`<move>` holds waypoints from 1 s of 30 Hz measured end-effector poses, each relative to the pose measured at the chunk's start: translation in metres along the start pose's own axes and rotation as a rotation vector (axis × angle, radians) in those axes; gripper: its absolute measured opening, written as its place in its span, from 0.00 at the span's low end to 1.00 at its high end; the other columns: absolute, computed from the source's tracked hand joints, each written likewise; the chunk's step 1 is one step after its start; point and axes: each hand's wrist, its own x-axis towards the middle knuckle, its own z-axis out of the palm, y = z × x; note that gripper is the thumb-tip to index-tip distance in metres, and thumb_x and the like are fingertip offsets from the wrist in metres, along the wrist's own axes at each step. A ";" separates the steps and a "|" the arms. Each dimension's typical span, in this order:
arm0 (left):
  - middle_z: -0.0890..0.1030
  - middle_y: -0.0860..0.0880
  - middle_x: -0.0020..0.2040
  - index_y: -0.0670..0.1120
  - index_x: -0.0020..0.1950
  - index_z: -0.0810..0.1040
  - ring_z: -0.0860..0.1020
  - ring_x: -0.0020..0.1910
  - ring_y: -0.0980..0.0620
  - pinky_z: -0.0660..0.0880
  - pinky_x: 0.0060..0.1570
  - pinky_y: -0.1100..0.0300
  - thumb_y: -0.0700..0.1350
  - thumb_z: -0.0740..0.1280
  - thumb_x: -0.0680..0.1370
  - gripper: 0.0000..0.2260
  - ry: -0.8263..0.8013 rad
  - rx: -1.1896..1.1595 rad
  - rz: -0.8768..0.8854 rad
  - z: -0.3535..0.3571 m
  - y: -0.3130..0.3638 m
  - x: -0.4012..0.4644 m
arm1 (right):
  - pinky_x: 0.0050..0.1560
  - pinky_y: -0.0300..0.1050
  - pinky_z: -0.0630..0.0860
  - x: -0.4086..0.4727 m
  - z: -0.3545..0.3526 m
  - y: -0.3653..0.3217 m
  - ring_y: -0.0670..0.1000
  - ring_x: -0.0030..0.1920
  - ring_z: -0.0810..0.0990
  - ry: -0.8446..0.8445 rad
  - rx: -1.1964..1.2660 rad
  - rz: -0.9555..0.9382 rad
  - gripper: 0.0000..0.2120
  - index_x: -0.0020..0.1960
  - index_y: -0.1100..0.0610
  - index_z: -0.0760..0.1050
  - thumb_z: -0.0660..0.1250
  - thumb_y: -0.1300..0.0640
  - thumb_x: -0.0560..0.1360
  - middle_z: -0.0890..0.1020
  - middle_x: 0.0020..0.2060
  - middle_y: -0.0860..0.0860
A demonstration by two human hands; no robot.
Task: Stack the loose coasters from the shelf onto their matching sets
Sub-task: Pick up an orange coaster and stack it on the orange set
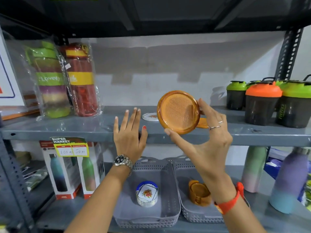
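R hand (207,132) grip pinches amber coaster (178,111) by rim, tilted, above shelf (84,126). L hand (129,133) spread, empty, near shelf edge.

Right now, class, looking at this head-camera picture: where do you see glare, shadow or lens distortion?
Head view: glare streaks the plastic wrap on the bottles; stepped shadows fall on the back wall; the wide lens bends the shelf edge and upright post; the amber coaster in the right hand looks sharp.

Wrapped water bottles (67,79), lidded shaker cups (262,101), boxed flasks (74,169), price tag (71,147)
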 end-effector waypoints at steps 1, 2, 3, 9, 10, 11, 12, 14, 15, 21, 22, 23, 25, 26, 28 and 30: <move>0.72 0.46 0.69 0.42 0.71 0.69 0.67 0.70 0.44 0.54 0.70 0.44 0.51 0.53 0.79 0.24 0.006 0.014 0.006 0.000 0.000 0.000 | 0.59 0.43 0.73 -0.010 -0.002 0.003 0.52 0.56 0.75 -0.029 0.006 0.012 0.40 0.64 0.65 0.72 0.76 0.41 0.62 0.79 0.57 0.56; 0.72 0.46 0.69 0.42 0.71 0.69 0.68 0.69 0.44 0.55 0.70 0.44 0.51 0.53 0.79 0.24 0.015 0.025 0.006 0.001 0.000 -0.001 | 0.60 0.41 0.72 -0.023 -0.004 0.006 0.53 0.56 0.75 -0.062 0.005 0.015 0.40 0.64 0.65 0.72 0.76 0.41 0.62 0.79 0.57 0.57; 0.72 0.46 0.69 0.42 0.71 0.69 0.68 0.69 0.45 0.55 0.69 0.44 0.51 0.53 0.79 0.24 0.026 0.030 0.003 0.001 0.000 0.000 | 0.60 0.38 0.71 -0.037 -0.005 0.009 0.53 0.55 0.75 -0.096 0.001 0.016 0.40 0.64 0.65 0.71 0.76 0.41 0.62 0.78 0.57 0.57; 0.72 0.46 0.70 0.42 0.71 0.69 0.66 0.70 0.45 0.57 0.69 0.43 0.50 0.55 0.79 0.23 0.084 0.010 -0.015 0.005 0.001 -0.004 | 0.61 0.31 0.65 -0.132 -0.008 0.061 0.47 0.56 0.70 -0.342 -0.091 0.149 0.39 0.63 0.63 0.73 0.74 0.39 0.62 0.76 0.57 0.51; 0.72 0.46 0.70 0.42 0.71 0.69 0.67 0.70 0.45 0.57 0.69 0.44 0.50 0.55 0.79 0.23 0.089 0.016 -0.012 0.006 0.000 -0.004 | 0.60 0.30 0.63 -0.142 -0.007 0.075 0.47 0.55 0.69 -0.389 -0.138 0.204 0.39 0.63 0.62 0.73 0.73 0.37 0.62 0.77 0.57 0.51; 0.72 0.46 0.70 0.43 0.71 0.69 0.67 0.70 0.46 0.57 0.69 0.44 0.51 0.54 0.79 0.23 0.094 0.020 -0.012 0.007 0.000 -0.004 | 0.59 0.31 0.63 -0.150 -0.006 0.091 0.48 0.55 0.69 -0.440 -0.195 0.267 0.39 0.62 0.61 0.74 0.71 0.36 0.61 0.78 0.56 0.53; 0.72 0.46 0.69 0.43 0.71 0.70 0.67 0.70 0.46 0.57 0.69 0.44 0.51 0.55 0.79 0.22 0.099 0.021 -0.015 0.008 0.000 -0.004 | 0.57 0.33 0.63 -0.158 -0.005 0.108 0.50 0.55 0.69 -0.497 -0.257 0.329 0.39 0.62 0.60 0.74 0.70 0.35 0.61 0.79 0.56 0.54; 0.72 0.47 0.69 0.43 0.71 0.70 0.68 0.70 0.46 0.58 0.69 0.44 0.51 0.55 0.79 0.22 0.105 0.021 -0.023 0.010 -0.001 -0.005 | 0.55 0.40 0.65 -0.172 -0.002 0.143 0.55 0.53 0.72 -0.609 -0.404 0.424 0.38 0.60 0.60 0.75 0.69 0.34 0.60 0.80 0.55 0.57; 0.72 0.47 0.69 0.43 0.71 0.70 0.68 0.70 0.46 0.58 0.69 0.44 0.51 0.55 0.79 0.22 0.108 0.022 -0.023 0.010 -0.002 -0.006 | 0.54 0.42 0.65 -0.176 0.000 0.161 0.58 0.52 0.74 -0.654 -0.480 0.462 0.36 0.58 0.61 0.76 0.69 0.35 0.61 0.81 0.53 0.58; 0.73 0.48 0.69 0.44 0.71 0.71 0.69 0.69 0.46 0.59 0.68 0.44 0.51 0.55 0.79 0.22 0.146 0.029 -0.024 0.012 -0.003 -0.006 | 0.59 0.52 0.66 -0.180 0.015 0.219 0.62 0.49 0.78 -0.834 -0.732 0.660 0.25 0.46 0.65 0.79 0.72 0.42 0.65 0.83 0.45 0.63; 0.73 0.48 0.68 0.44 0.71 0.71 0.69 0.69 0.46 0.59 0.68 0.44 0.51 0.55 0.79 0.22 0.153 0.030 -0.024 0.013 -0.003 -0.006 | 0.59 0.52 0.66 -0.180 0.019 0.222 0.62 0.49 0.78 -0.842 -0.749 0.682 0.25 0.46 0.65 0.79 0.71 0.43 0.66 0.83 0.45 0.64; 0.73 0.48 0.68 0.44 0.70 0.71 0.69 0.69 0.46 0.59 0.68 0.45 0.51 0.55 0.79 0.22 0.159 0.032 -0.022 0.014 -0.004 -0.006 | 0.59 0.53 0.67 -0.180 0.022 0.224 0.63 0.51 0.77 -0.847 -0.768 0.711 0.25 0.48 0.66 0.78 0.70 0.43 0.67 0.83 0.46 0.64; 0.74 0.49 0.68 0.44 0.70 0.72 0.70 0.68 0.46 0.59 0.68 0.45 0.51 0.55 0.79 0.22 0.171 0.039 -0.017 0.014 -0.004 -0.006 | 0.57 0.53 0.70 -0.182 0.028 0.228 0.65 0.54 0.75 -0.859 -0.786 0.767 0.23 0.51 0.66 0.77 0.69 0.46 0.69 0.82 0.48 0.64; 0.74 0.49 0.67 0.44 0.70 0.72 0.70 0.68 0.46 0.59 0.68 0.45 0.51 0.55 0.79 0.22 0.176 0.043 -0.015 0.015 -0.004 -0.006 | 0.57 0.53 0.71 -0.183 0.030 0.229 0.65 0.55 0.74 -0.873 -0.789 0.800 0.22 0.52 0.66 0.77 0.68 0.48 0.69 0.82 0.49 0.65; 0.75 0.49 0.67 0.45 0.69 0.73 0.71 0.67 0.46 0.60 0.67 0.46 0.51 0.55 0.79 0.21 0.189 0.048 -0.013 0.016 -0.004 -0.005 | 0.56 0.54 0.72 -0.188 0.031 0.232 0.66 0.58 0.71 -0.895 -0.779 0.882 0.22 0.55 0.65 0.76 0.69 0.49 0.70 0.81 0.52 0.65; 0.76 0.49 0.66 0.45 0.69 0.73 0.71 0.67 0.46 0.60 0.67 0.46 0.51 0.55 0.79 0.21 0.200 0.054 -0.010 0.017 -0.004 -0.004 | 0.57 0.55 0.72 -0.194 0.031 0.234 0.66 0.61 0.70 -0.905 -0.764 0.959 0.24 0.58 0.65 0.75 0.70 0.48 0.70 0.79 0.55 0.65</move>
